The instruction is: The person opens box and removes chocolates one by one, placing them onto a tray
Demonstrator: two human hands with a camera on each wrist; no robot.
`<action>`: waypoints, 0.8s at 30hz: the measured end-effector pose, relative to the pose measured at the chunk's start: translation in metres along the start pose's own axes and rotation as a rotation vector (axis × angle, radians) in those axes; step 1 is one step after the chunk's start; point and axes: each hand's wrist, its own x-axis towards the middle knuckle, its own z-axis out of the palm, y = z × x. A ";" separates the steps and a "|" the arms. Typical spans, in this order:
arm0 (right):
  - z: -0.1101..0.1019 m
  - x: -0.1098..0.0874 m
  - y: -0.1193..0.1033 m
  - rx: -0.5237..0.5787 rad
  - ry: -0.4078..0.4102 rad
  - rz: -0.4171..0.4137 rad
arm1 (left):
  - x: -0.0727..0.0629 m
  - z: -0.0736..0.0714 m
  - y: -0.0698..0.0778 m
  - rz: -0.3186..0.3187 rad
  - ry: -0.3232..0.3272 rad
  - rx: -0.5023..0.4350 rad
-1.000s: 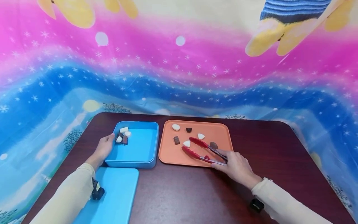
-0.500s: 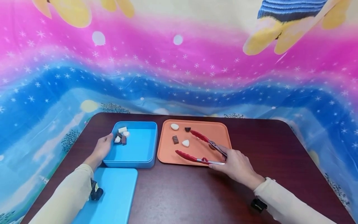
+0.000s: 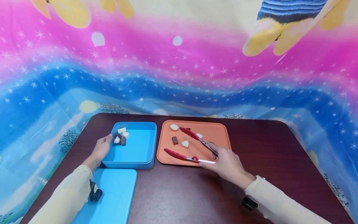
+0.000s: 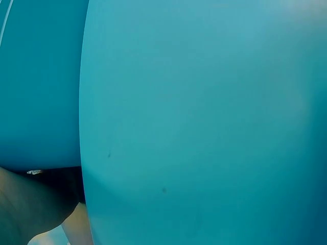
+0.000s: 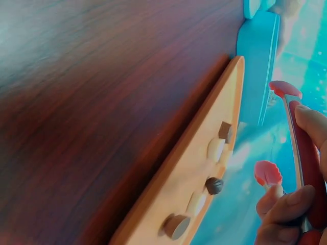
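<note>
My right hand (image 3: 227,163) holds a pair of red-tipped tongs (image 3: 193,158), their arms spread wide over the orange tray (image 3: 167,158). From above, a brown chocolate square (image 3: 174,140) and a white chocolate piece (image 3: 185,144) appear between the arms; nothing is pinched in the tips. An oval white piece (image 3: 174,127) lies near the tray's far left corner. The upper arm partly covers a dark piece and another white piece (image 3: 199,136). My left hand (image 3: 101,148) grips the left wall of the blue box (image 3: 152,161), where several white and brown chocolates (image 3: 123,141) are clustered.
A light blue lid (image 3: 112,193) lies in front of the box, under the left forearm. Dark wooden table (image 3: 173,193) surface stretches before the tray and to its right. A patterned cloth (image 3: 179,77) hangs behind the table.
The tongs have opened wide, away from the white piece they were close around. My right hand has shifted left, bringing the tips towards the brown square. The left hand stays on the box.
</note>
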 end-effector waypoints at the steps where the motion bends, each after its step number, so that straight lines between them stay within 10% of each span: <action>1: 0.001 0.001 -0.002 0.007 0.001 -0.001 | 0.000 0.000 0.000 -0.003 -0.004 -0.004; 24: 0.015 0.021 -0.059 0.101 0.019 -0.102 | -0.002 0.002 0.002 -0.010 -0.010 -0.028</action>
